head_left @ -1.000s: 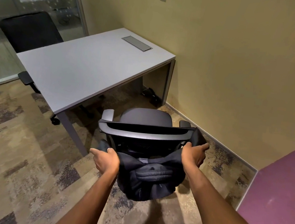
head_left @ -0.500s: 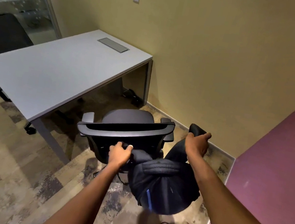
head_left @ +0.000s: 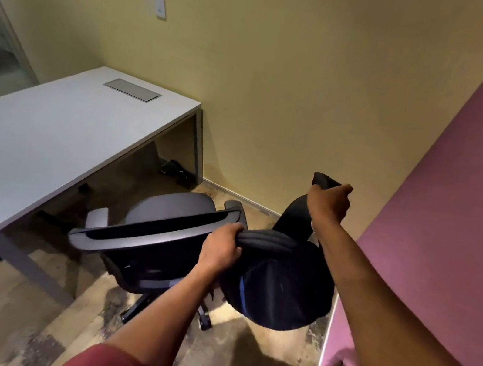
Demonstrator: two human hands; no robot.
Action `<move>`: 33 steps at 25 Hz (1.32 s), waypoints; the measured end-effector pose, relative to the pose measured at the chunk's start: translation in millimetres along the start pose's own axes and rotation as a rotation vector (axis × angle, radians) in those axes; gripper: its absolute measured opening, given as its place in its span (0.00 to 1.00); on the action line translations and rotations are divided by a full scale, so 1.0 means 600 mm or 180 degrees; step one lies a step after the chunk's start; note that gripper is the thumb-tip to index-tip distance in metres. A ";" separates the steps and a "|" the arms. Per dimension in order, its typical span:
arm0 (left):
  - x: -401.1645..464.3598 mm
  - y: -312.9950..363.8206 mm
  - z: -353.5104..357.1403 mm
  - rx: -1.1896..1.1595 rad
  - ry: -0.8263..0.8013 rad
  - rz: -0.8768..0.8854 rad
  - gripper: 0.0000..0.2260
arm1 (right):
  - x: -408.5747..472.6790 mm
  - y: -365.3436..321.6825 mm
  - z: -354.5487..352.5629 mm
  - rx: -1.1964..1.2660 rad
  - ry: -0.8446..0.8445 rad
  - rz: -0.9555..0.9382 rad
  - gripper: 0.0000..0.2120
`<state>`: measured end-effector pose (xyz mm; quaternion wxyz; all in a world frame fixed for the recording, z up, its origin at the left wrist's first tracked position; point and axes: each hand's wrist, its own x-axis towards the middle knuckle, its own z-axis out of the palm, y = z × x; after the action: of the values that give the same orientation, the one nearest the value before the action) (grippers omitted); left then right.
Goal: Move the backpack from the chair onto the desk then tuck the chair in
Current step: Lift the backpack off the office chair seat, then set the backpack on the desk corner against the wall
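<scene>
Presently, grey desk [head_left: 50, 131] spread across left of frame, top bare save inset grey panel [head_left: 132, 90]. Office chair [head_left: 155, 232] placed at centre, beside desk edge, untucked. Dark backpack [head_left: 280, 288] held in air right of chair backrest, lower centre-right. Top handle gripped by closed left hand [head_left: 219, 248]; shoulder strap [head_left: 298, 214] clenched in raised right hand [head_left: 329, 202].

Single head-worn wide-angle cam; scene viewed from above, angled fwd/down; surface [head_left: 50, 131] seen at left, floor [head_left: 19, 321] below, arms close.
</scene>
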<state>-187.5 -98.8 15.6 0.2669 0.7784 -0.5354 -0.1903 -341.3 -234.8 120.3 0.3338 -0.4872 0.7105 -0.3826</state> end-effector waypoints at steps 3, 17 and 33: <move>0.020 0.056 0.017 -0.0370 0.0158 0.0097 0.14 | 0.039 -0.016 -0.048 -0.0771 -0.0030 -0.0579 0.22; 0.214 0.225 -0.024 -0.0289 0.0683 0.0395 0.17 | 0.194 0.012 -0.110 -0.2001 -0.1639 -0.2536 0.34; 0.524 0.144 -0.140 -0.0904 -0.0150 0.1248 0.13 | 0.364 -0.164 0.063 -0.1708 -0.1172 -0.2783 0.08</move>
<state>-90.4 -399.3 131.8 0.3929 0.6097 -0.6502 -0.2263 -332.2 -473.1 165.5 0.1265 -0.8643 0.4441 -0.1994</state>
